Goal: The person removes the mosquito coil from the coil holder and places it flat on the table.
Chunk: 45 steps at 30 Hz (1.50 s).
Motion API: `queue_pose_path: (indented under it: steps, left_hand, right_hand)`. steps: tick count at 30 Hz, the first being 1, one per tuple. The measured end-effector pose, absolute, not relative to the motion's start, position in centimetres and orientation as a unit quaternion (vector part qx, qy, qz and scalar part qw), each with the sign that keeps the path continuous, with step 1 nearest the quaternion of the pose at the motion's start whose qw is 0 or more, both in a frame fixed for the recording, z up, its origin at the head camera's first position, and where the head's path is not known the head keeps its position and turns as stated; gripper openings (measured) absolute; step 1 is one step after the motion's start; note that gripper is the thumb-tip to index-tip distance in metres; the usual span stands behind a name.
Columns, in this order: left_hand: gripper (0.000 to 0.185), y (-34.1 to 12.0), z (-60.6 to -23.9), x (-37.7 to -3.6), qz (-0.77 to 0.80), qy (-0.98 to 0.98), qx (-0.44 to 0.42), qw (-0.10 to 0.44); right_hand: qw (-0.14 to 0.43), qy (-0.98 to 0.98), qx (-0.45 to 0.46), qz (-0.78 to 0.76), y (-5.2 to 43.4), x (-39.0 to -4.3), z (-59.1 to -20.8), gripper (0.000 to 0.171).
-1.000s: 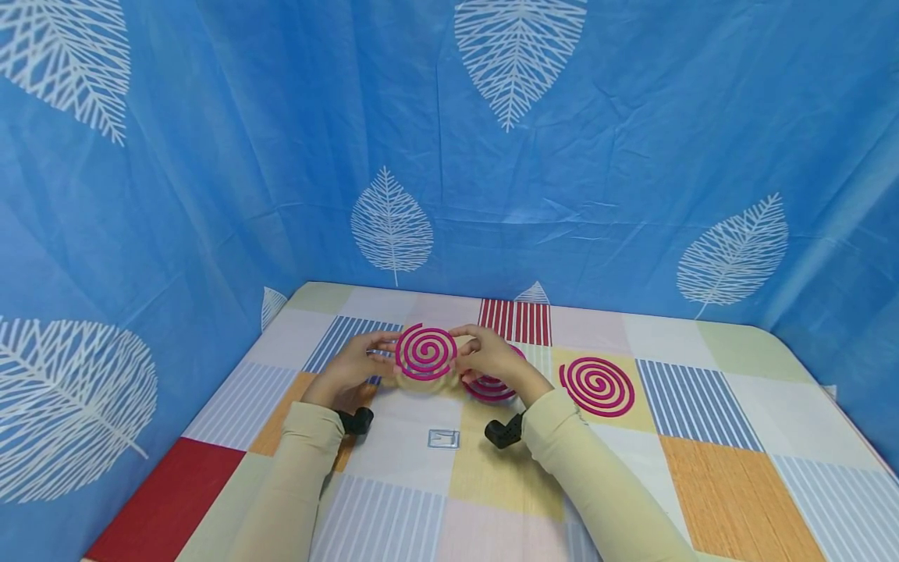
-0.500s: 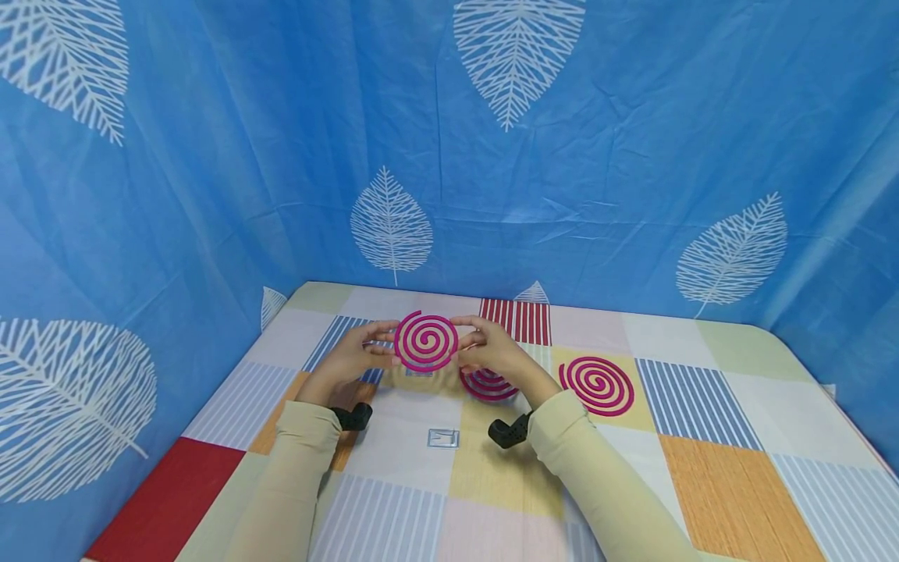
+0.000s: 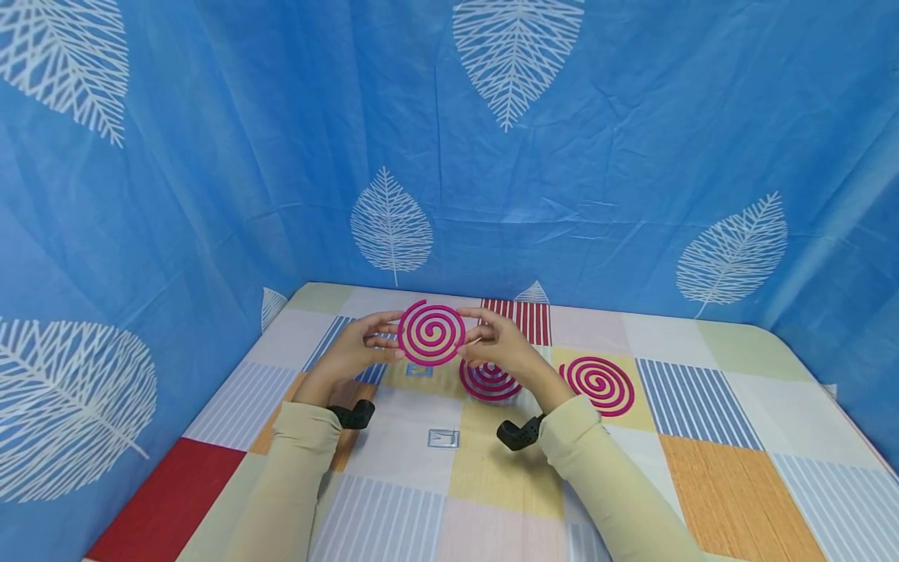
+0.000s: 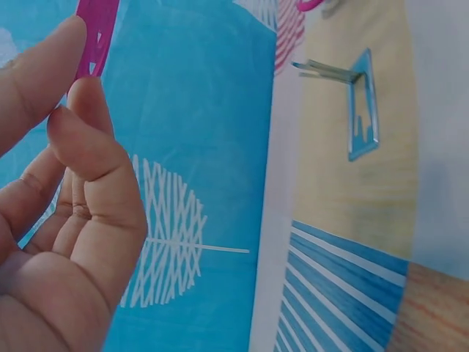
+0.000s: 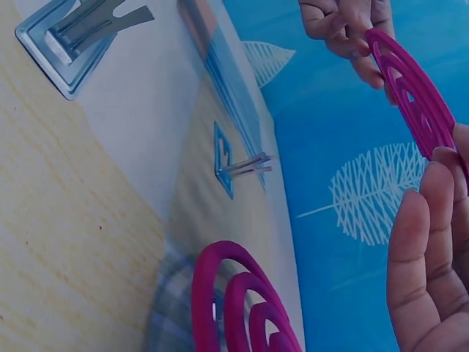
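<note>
Head view: we see the left hand (image 3: 351, 350) and right hand (image 3: 507, 347) raised, forearms slanting inward, pinching opposite edges of a magenta coil (image 3: 433, 331) held up between them. Compared with a second ago, the held coil is higher, and we see more of the second coil (image 3: 490, 381) below the right grip; a small metal stand (image 3: 419, 371) now shows beneath the held coil. Left wrist view: we find thumb and fingertips closed on the coil's edge. Right wrist view: our fingers pinch its near end, the other hand its far end.
</note>
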State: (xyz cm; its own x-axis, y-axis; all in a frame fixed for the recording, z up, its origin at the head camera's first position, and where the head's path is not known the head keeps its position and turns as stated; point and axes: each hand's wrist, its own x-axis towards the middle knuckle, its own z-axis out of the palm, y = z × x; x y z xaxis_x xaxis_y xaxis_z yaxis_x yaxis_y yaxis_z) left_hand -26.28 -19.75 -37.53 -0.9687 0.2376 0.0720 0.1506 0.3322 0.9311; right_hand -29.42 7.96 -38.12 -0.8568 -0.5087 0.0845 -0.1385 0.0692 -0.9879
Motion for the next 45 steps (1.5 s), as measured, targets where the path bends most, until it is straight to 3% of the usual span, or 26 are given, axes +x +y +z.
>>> queue_pose_path:
  steps: [17, 45]
  left_hand:
    - [0.066, -18.7, -35.6, -24.9, 0.574, 0.807, 0.136, 0.022]
    - [0.066, -15.7, -35.3, -24.0, 0.583, 0.797, 0.150, 0.045]
  right_hand:
    - [0.116, 0.705, -0.253, -0.652, 9.4, -28.5, -37.1, 0.063]
    - [0.101, 0.697, -0.269, -0.657, 12.6, -27.7, -37.5, 0.066]
